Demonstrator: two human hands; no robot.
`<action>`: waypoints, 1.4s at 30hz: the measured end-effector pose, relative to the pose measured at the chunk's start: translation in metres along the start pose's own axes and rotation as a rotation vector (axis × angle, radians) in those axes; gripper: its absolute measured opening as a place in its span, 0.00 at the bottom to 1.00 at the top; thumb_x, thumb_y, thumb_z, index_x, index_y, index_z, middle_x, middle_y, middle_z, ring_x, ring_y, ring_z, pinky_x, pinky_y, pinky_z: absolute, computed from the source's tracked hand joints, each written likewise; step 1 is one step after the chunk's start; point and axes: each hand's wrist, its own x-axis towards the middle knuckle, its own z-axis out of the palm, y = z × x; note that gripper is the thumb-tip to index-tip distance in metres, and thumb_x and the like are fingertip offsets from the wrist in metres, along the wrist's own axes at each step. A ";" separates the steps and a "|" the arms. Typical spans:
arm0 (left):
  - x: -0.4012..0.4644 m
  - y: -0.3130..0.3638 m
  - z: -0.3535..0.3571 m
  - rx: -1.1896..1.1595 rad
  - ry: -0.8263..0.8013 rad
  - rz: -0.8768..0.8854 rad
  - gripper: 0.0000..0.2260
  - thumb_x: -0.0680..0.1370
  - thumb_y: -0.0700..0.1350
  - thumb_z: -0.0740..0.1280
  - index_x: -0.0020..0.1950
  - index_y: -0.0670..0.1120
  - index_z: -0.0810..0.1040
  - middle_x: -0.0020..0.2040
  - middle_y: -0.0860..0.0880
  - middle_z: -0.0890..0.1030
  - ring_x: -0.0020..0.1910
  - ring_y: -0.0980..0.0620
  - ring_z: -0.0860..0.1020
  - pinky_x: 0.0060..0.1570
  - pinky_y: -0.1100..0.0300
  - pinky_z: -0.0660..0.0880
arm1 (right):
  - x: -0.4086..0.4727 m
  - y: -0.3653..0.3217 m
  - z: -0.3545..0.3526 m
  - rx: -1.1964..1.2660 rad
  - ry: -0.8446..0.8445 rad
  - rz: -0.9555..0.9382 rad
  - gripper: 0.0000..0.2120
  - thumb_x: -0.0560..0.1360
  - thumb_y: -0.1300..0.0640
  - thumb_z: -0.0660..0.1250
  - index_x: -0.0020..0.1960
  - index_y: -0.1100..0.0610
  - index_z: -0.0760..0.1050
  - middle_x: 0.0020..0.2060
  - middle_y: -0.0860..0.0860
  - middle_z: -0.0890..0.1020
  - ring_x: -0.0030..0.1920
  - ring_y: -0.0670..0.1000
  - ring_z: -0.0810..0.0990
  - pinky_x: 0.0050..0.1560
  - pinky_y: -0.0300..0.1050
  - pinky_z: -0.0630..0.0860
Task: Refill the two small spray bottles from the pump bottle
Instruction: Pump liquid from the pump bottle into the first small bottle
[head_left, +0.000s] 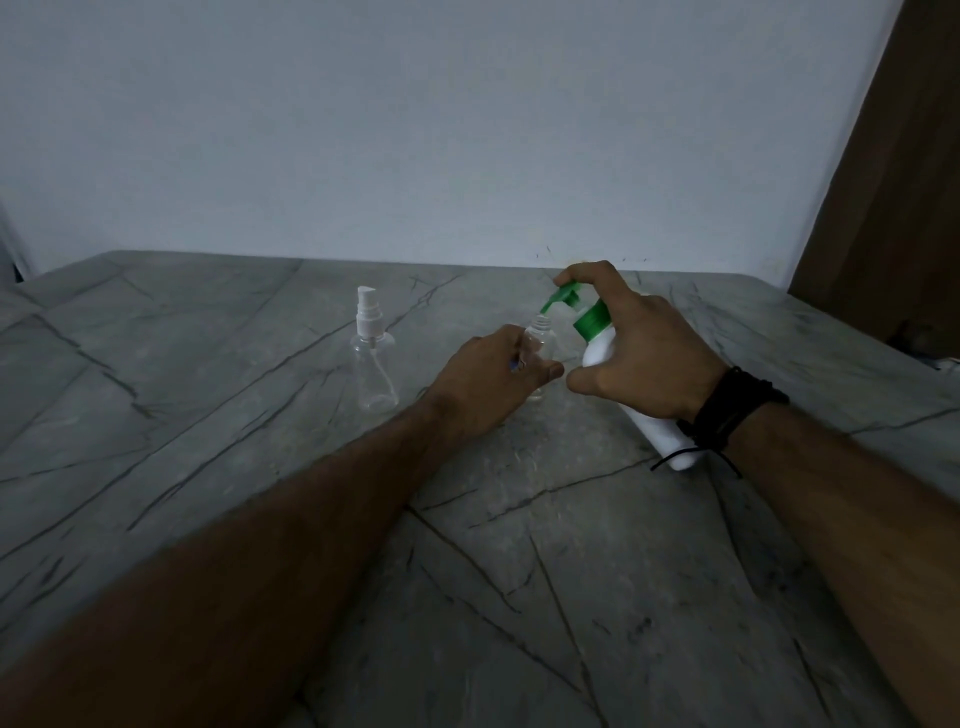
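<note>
My right hand (641, 348) grips a white pump bottle (597, 348) with a green pump head (563, 300), tilted toward the left. My index finger lies on top of the pump. The green nozzle sits just above the threaded open neck of a small clear spray bottle (540, 338). My left hand (493, 376) holds that uncapped bottle upright on the table. A second small clear spray bottle (374, 364), with its white spray cap on, stands alone to the left.
The grey marble-patterned table (467, 571) meets a pale wall at the back. A brown wooden panel (893, 182) rises at the far right. A black wristband (732, 410) is on my right wrist.
</note>
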 end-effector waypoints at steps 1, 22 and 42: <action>0.000 0.000 0.000 -0.001 0.002 0.005 0.22 0.77 0.57 0.67 0.66 0.46 0.73 0.61 0.50 0.79 0.56 0.53 0.76 0.51 0.62 0.70 | 0.000 0.000 0.000 -0.001 -0.005 0.003 0.36 0.63 0.57 0.77 0.66 0.44 0.65 0.34 0.45 0.78 0.32 0.44 0.77 0.33 0.39 0.71; 0.000 -0.003 -0.001 0.010 0.007 0.028 0.21 0.77 0.58 0.67 0.65 0.47 0.73 0.60 0.51 0.79 0.52 0.57 0.75 0.48 0.63 0.70 | -0.001 0.000 -0.001 0.028 -0.002 0.019 0.35 0.64 0.57 0.76 0.66 0.45 0.65 0.36 0.41 0.78 0.34 0.41 0.78 0.33 0.35 0.70; 0.000 -0.004 0.001 0.013 0.014 0.045 0.21 0.76 0.57 0.67 0.64 0.46 0.73 0.59 0.50 0.79 0.56 0.53 0.77 0.51 0.60 0.73 | -0.002 0.000 -0.001 0.018 -0.016 0.006 0.34 0.63 0.57 0.77 0.65 0.45 0.66 0.35 0.41 0.78 0.34 0.41 0.78 0.33 0.34 0.70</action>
